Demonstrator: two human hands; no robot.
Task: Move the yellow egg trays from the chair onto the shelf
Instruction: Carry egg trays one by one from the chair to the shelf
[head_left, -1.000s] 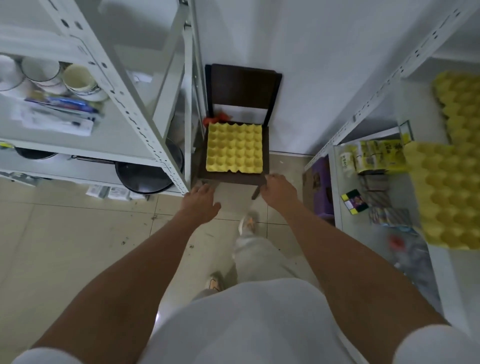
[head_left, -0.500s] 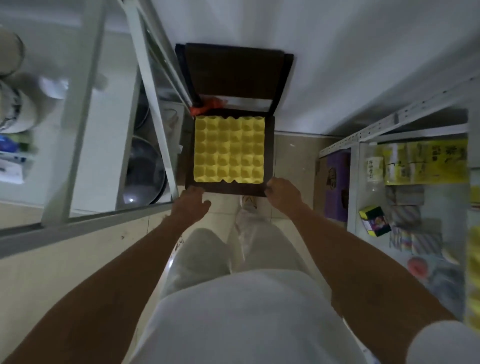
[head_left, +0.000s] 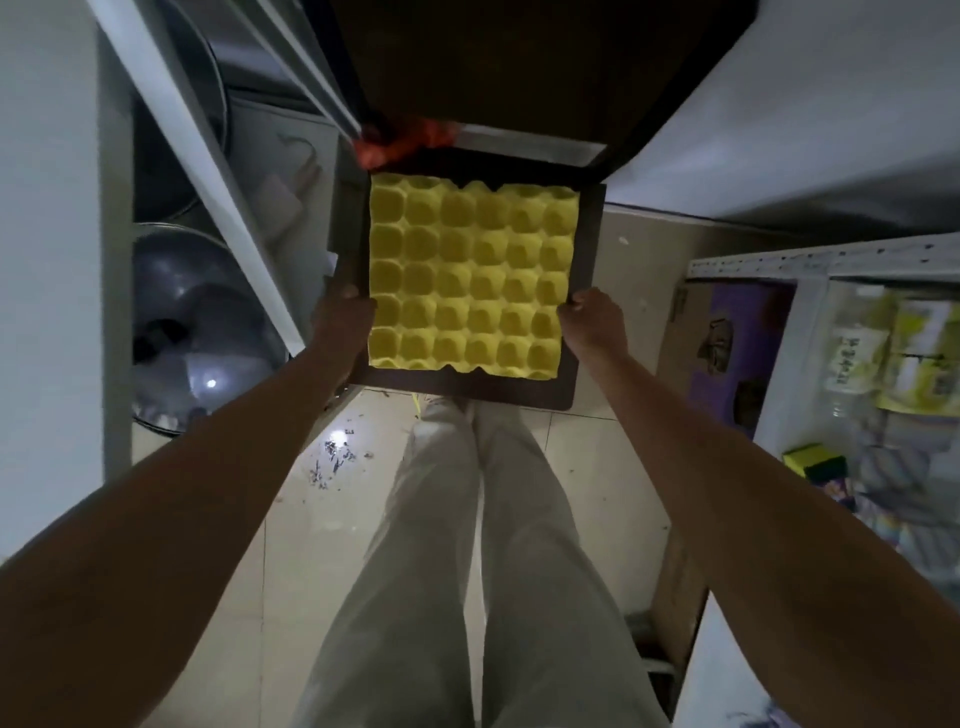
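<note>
Yellow egg trays (head_left: 467, 278) lay flat on the dark chair (head_left: 584, 291) seat, between two shelf units. Left hand (head_left: 340, 322) and right hand (head_left: 592, 325) were at opposite side edges, fingers curled against the stack, probably to lift it level. Whether the fingers had closed underneath couldn't be told. Stack depth was hidden; chair back cut off; shelf (head_left: 810, 260) contents at right blurred.

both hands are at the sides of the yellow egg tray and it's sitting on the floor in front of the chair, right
Not quite. The head view shows the yellow egg tray lying on the seat of the chair, not on the floor. The left hand and right hand are indeed at its two sides.
</note>
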